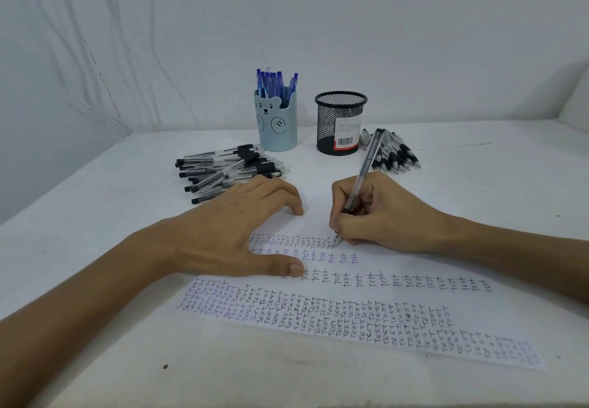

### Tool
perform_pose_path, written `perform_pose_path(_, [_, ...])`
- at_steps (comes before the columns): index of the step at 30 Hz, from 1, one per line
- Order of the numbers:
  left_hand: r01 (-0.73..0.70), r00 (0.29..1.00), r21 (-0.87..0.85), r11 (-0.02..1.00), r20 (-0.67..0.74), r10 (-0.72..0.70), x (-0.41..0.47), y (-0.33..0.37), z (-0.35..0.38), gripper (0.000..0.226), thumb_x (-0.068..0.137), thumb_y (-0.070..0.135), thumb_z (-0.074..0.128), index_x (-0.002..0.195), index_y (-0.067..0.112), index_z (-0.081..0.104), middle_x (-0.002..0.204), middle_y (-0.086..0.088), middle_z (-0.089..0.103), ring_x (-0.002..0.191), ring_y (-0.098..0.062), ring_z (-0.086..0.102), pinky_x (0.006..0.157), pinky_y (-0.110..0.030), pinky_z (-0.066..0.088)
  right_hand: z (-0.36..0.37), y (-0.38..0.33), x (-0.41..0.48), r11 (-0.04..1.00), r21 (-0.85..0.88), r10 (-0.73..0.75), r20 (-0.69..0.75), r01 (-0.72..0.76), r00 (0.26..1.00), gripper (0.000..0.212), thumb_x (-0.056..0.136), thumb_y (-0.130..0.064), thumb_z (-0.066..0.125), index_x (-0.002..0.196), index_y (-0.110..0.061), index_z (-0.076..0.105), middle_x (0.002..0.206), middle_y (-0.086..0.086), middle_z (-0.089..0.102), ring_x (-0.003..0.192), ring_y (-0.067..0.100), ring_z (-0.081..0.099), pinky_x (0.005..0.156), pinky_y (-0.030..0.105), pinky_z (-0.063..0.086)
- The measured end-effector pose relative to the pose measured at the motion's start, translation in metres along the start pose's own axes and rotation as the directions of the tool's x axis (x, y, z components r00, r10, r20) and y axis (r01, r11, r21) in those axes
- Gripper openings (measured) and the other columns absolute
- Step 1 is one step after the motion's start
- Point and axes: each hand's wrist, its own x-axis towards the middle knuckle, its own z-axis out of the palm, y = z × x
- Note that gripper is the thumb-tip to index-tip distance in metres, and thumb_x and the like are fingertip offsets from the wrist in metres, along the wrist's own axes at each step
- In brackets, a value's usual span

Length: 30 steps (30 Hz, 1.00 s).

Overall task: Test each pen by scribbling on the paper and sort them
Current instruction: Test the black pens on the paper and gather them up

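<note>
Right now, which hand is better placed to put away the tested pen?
The right hand: it grips the clear plastic pen near the black mesh cup; the left hand presses the white paper.

With the left hand (229, 226), presses palm-down on the paper (350, 321), fingers loosely arched with tips down, thumb stretched flat toward the right. Lays that bare forearm in from the lower left corner. With the right hand (379, 213), pinches a pen (366, 165) low on the barrel between thumb and curled fingers, tip down on the paper, barrel leaning away. Rests that hand's heel down, bare forearm entering from the right edge. Holds both hands near, not touching.
</note>
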Motion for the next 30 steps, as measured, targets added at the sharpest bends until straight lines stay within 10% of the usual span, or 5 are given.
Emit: perform_pose_path(30, [-0.001,1.0,0.006,1.0,0.001,0.001,-0.0001,-0.0003,0.0,0.073,0.083,0.088,0.048,0.138,0.039,0.043,0.14,0.028,0.037,0.136,0.001,0.035,0.116,-0.031,0.035,-0.0003,0.0,0.0028,0.998,-0.069,0.002,-0.034,-0.005,0.999,0.015,0.088,0.003,0.064,0.074,0.004,0.058,0.055,0.009,0.061,0.052,0.019,0.051,0.05,0.026,0.039])
